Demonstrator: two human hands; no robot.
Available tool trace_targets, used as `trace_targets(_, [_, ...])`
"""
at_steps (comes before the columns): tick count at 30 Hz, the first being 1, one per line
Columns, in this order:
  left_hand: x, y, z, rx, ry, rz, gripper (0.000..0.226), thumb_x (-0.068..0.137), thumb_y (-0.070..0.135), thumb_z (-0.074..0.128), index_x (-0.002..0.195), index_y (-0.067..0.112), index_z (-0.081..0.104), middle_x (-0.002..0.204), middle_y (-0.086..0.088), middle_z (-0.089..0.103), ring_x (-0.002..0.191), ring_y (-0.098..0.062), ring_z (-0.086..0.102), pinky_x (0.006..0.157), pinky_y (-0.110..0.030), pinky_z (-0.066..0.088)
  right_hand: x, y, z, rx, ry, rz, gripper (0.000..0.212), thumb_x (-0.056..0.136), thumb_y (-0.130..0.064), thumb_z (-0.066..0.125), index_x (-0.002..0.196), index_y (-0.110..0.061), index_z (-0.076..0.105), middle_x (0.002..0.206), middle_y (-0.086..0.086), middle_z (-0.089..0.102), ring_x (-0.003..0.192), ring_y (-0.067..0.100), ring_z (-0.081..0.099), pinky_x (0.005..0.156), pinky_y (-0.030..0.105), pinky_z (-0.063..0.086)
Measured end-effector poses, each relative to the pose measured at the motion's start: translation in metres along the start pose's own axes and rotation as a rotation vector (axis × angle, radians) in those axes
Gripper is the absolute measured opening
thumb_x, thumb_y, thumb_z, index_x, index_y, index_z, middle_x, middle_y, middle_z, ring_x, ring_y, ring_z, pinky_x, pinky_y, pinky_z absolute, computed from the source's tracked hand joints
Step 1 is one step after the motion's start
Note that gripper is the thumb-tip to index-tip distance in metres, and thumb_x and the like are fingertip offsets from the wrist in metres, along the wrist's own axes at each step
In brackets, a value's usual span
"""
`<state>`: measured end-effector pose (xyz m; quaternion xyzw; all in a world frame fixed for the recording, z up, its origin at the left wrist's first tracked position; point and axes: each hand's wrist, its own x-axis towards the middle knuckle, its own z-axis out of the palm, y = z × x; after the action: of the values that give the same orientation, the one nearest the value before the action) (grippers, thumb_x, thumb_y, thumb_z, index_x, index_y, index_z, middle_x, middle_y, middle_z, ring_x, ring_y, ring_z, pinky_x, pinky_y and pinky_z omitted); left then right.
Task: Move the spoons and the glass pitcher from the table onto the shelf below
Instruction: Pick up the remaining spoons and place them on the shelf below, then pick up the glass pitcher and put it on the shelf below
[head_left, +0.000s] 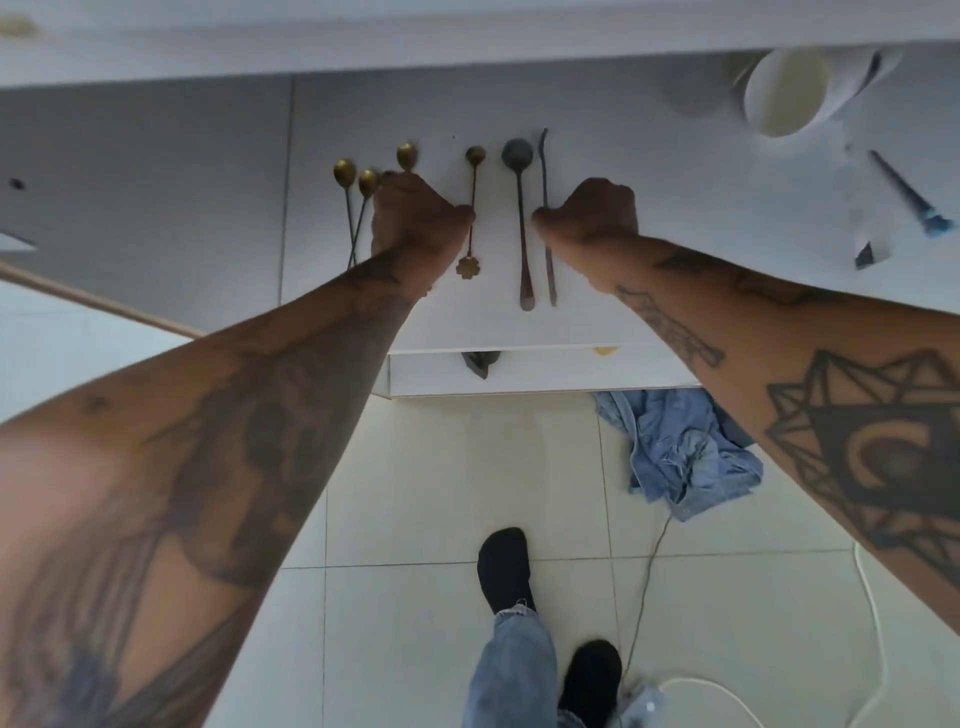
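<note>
Several long-handled spoons lie side by side on a white surface (649, 291) beneath a white overhanging edge. Two gold spoons (350, 208) rest at the left. My left hand (415, 218) is a fist around a third gold spoon (407, 155), whose bowl sticks out beyond the knuckles. Its thumb touches a flower-ended spoon (472, 182). Right of that lies a dark grey spoon (519, 208). My right hand (592, 213) pinches a thin dark spoon (544, 156) at mid-handle. I cannot make out a glass pitcher.
A white cup (784, 93) lies on its side at the back right, with a blue-handled utensil (909, 200) near it. On the tiled floor below are a blue cloth (685, 447), cables (644, 587) and my feet in black socks (506, 566).
</note>
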<state>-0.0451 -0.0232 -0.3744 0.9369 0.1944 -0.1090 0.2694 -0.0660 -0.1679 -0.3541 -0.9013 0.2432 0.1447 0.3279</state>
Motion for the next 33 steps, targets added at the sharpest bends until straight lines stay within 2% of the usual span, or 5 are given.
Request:
trace_targets(6, [-0.048,-0.008,-0.034,0.013,0.030,0.045,0.021,0.078,0.018,0.064,0.090,0.002,0.070,0.079,-0.002,0.073,0.063,-0.013,0.069,0.046,-0.018,0.047,-0.041,0.004,-0.040,-0.092,0.012,-0.059,0.042,0.089,-0.028,0.056,0.055,-0.010,0.039,0.060,0.001,0.042,0.072,0.020,0.050,0.064,0.022,0.042])
trace_targets(11, [-0.114,-0.010,-0.083,0.007,0.026,-0.038,0.019,0.075,0.025,0.073,0.062,0.012,0.069,0.051,0.009,0.054,0.045,-0.003,0.050,0.040,-0.012,0.028,-0.099,0.008,-0.090,-0.095,-0.008,-0.111,0.042,0.082,-0.022,0.052,0.048,-0.013,0.031,0.050,0.001,0.036,0.043,0.017,0.034,0.046,0.023,0.029])
trace_targets(21, [-0.280,-0.011,-0.208,-0.185,0.060,0.004,0.041,0.084,0.025,0.066,0.047,0.015,0.055,0.038,0.007,0.047,0.040,-0.006,0.043,0.045,-0.023,0.031,-0.257,0.045,-0.226,-0.001,0.066,-0.039,0.042,0.088,-0.031,0.054,0.051,-0.015,0.047,0.051,-0.001,0.047,0.048,0.016,0.042,0.043,0.027,0.026])
trace_targets(25, [-0.316,0.002,-0.266,-0.174,0.098,0.028,0.026,0.085,0.031,0.070,0.067,0.014,0.078,0.072,0.002,0.078,0.064,-0.010,0.066,0.060,-0.023,0.045,-0.298,0.047,-0.296,0.027,0.118,-0.065,0.034,0.092,-0.038,0.053,0.071,-0.015,0.065,0.078,0.008,0.069,0.076,0.025,0.063,0.058,0.028,0.037])
trace_targets(33, [-0.315,0.049,-0.350,-0.279,0.142,0.143,0.027,0.082,0.028,0.078,0.102,0.011,0.079,0.099,-0.011,0.079,0.093,-0.025,0.072,0.085,-0.033,0.055,-0.328,0.020,-0.417,0.106,0.205,-0.139,0.032,0.089,-0.030,0.058,0.074,-0.004,0.066,0.084,0.018,0.071,0.092,0.036,0.066,0.063,0.030,0.037])
